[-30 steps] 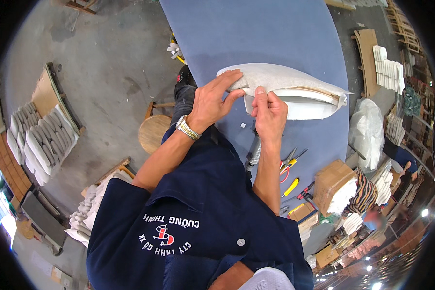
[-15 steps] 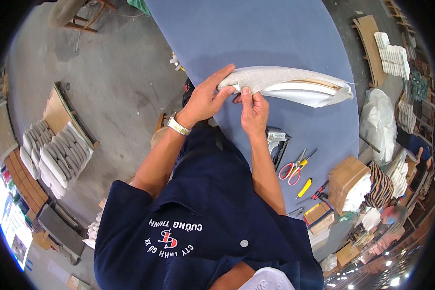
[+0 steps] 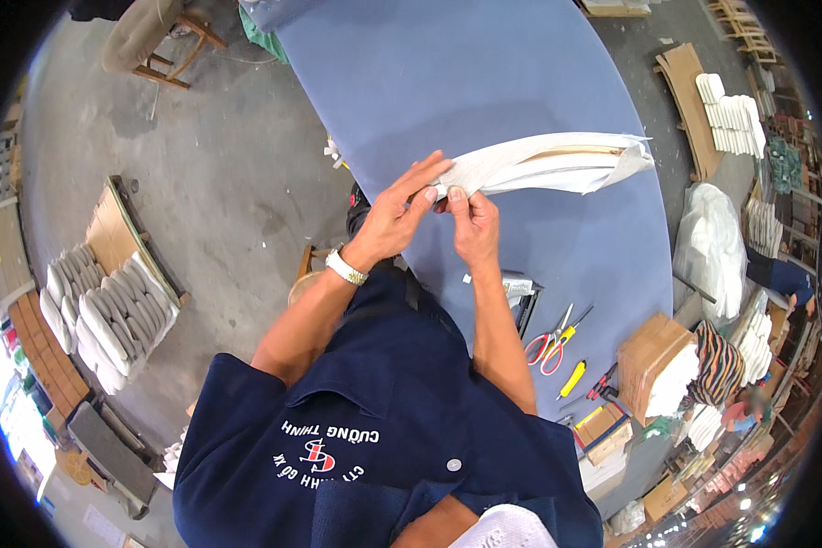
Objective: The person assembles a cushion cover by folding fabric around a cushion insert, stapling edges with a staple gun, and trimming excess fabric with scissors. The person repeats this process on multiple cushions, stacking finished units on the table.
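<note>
A long curved padded panel [image 3: 521, 177] in pale fabric, with a strip of bare wood showing along its open side, lies tilted over the blue-grey table [image 3: 429, 73]. At its near left end, my left hand [image 3: 395, 219] grips the panel, fingers behind and thumb in front. My right hand [image 3: 475, 230] is closed just beside it, thumb pressed on the fabric edge; its other fingertips are partly hidden beneath. White lining hangs along the panel's lower side. Below my right hand, a staple gun [image 3: 517, 285] lies partly behind my forearm.
Red-handled scissors [image 3: 545, 352], a yellow-handled screwdriver [image 3: 571, 333], a yellow cutter [image 3: 572, 379] and red-handled pliers [image 3: 603, 384] lie on the table's right part. A cardboard box [image 3: 653, 352] stands beyond them. Padded pieces [image 3: 110, 315] are stacked at left. Another person [image 3: 784, 279] is far right.
Both hands have shifted slightly lower in the picture with the panel's near end. The panel has turned, its far end rising relative to the near end and more of its white side showing.
</note>
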`<action>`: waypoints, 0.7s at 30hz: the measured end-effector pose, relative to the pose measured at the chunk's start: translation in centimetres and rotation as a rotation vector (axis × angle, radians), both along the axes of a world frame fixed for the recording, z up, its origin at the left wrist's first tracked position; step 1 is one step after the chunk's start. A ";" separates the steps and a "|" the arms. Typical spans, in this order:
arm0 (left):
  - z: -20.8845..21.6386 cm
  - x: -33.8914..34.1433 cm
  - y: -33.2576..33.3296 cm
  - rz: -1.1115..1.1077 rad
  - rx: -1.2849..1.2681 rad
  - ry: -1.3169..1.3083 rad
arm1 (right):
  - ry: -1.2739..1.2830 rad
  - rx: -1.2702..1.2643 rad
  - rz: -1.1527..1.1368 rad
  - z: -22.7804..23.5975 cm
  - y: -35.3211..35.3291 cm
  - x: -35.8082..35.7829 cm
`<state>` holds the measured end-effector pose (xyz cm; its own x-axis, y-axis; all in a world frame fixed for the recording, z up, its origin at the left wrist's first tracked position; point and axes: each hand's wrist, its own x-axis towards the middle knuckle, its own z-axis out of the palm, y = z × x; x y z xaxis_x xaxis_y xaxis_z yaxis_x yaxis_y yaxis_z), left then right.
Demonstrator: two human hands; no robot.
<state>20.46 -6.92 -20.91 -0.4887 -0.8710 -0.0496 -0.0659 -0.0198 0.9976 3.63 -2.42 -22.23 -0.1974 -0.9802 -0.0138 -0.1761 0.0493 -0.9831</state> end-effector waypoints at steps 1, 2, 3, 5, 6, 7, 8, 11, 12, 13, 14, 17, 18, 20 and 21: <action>-0.1 -0.6 0.5 0.073 -0.004 -0.025 | -0.003 -0.013 -0.002 -0.2 -0.1 0.1; -0.4 -1.0 0.6 0.148 -0.018 -0.050 | 0.035 0.049 -0.019 0.1 -0.3 0.3; -0.1 -1.5 0.1 0.203 0.091 -0.012 | 0.142 0.021 0.009 0.0 -0.7 0.1; 0.4 -2.4 -0.7 0.291 0.298 0.082 | 0.235 -0.038 0.017 -1.1 -0.3 0.0; -0.5 -2.2 -1.2 0.165 0.372 0.078 | 0.266 -0.076 -0.005 -0.9 -0.3 0.1; -1.1 -1.9 -1.7 0.039 0.435 0.073 | 0.219 -0.054 -0.014 -0.6 0.0 0.0; -0.4 -1.6 -1.5 0.063 0.398 0.059 | 0.234 -0.089 -0.022 -1.2 0.0 0.2; -0.5 -1.0 -0.5 0.136 0.401 0.068 | 0.100 -0.057 0.080 -2.9 -0.1 0.0; -1.2 -0.9 -0.1 0.168 0.372 0.086 | 0.038 0.023 0.136 -3.5 -0.1 -0.3; -1.6 -1.3 0.1 0.182 0.348 0.103 | 0.018 -0.011 0.118 -3.7 0.0 -0.4; -1.5 -1.8 0.3 0.184 0.312 0.093 | -0.002 -0.036 0.092 -3.9 0.5 -0.5; -1.2 -2.7 0.5 0.206 0.145 0.009 | -0.034 -0.094 0.075 -3.2 0.3 -1.2; -1.3 -2.7 0.6 0.217 0.116 0.004 | -0.071 -0.089 0.063 -3.1 0.4 -1.1; -1.0 -2.5 0.6 0.199 0.148 -0.067 | -0.097 -0.055 0.079 -2.5 0.7 -0.8; -0.9 -2.4 0.8 0.192 0.170 -0.097 | -0.080 -0.019 0.110 -1.8 1.1 -1.2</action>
<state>18.06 -6.15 -21.80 -0.3009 -0.9225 -0.2416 -0.1402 -0.2078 0.9681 2.42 -1.28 -24.01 -0.0880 -0.9961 -0.0061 -0.1002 0.0150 -0.9949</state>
